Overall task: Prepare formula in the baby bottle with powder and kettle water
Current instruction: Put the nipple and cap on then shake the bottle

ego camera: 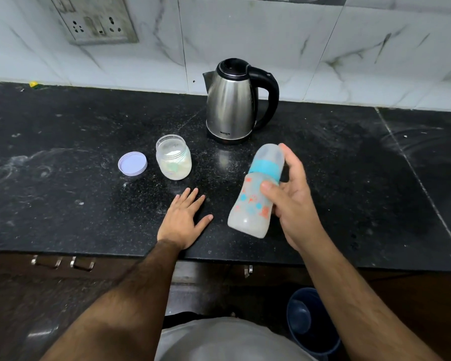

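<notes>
Nearest the viewer, the left hand (184, 220) lies flat on the black stone desk (63, 178), palm down, fingers straight and slightly spread, gripping nothing. Its fingertips point toward the powder jar but stop short of it.

To its right, the right hand (292, 196) is raised above the desk and grasps the baby bottle (254, 194). The thumb presses across the front of the bottle's body and the fingers curl round its far side, one fingertip reaching up beside the cap. The bottle is tilted, its base toward the person and its capped top leaning away toward the kettle. It has a cloudy translucent body with orange and blue printed shapes, a turquoise collar and a frosted cap. The outline is blurred, so what is inside cannot be made out clearly.

Further back, the open powder jar (173, 157) stands upright on the desk with white powder inside. Just left of it, apart from it, lies its lilac lid (132, 163).

Furthest, near the tiled wall (323, 35), stands the steel kettle (235, 105), black lid closed, handle to the right.
</notes>
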A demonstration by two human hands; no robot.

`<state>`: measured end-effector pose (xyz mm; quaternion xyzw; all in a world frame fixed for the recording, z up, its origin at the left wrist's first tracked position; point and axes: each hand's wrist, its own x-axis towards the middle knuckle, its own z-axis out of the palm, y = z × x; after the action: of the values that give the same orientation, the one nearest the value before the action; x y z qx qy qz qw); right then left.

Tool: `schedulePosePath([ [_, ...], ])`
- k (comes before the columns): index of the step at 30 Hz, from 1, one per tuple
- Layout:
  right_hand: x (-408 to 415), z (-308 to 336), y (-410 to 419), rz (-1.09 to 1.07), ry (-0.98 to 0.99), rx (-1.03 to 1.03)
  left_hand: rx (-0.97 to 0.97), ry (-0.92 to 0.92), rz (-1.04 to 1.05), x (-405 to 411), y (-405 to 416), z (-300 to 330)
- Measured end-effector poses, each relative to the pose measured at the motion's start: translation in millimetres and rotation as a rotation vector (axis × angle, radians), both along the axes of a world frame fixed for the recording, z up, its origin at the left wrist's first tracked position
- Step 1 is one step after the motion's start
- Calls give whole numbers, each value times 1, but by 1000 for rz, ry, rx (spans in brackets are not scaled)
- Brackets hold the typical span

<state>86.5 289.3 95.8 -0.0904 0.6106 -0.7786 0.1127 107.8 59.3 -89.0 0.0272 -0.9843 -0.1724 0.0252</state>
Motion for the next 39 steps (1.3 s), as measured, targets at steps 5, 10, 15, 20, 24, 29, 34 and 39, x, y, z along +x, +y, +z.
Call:
schedulePosePath([
  [5, -12, 6, 6, -216, 19, -114, -3, 5, 13, 0, 0, -2],
  [10, 1, 3, 0, -12, -16, -45, 3, 4, 9, 0, 0, -1],
  [15, -6, 5, 4, -169, 3, -113, 15, 16, 8, -2, 3, 0],
  [20, 3, 5, -1, -21, -7, -26, 11, 3, 17, 2, 0, -1],
  [24, -9, 10, 4, -204, -14, -91, 9, 8, 10, -2, 0, -2],
  [29, -1, 6, -2, -82, -56, -27, 10, 6, 8, 0, 0, 0],
  [34, -2, 7, -1, -110, -8, -51, 6, 5, 10, 0, 0, 0],
  [39, -4, 4, -4, -121, -41, -39, 1, 5, 10, -1, 1, 0],
])
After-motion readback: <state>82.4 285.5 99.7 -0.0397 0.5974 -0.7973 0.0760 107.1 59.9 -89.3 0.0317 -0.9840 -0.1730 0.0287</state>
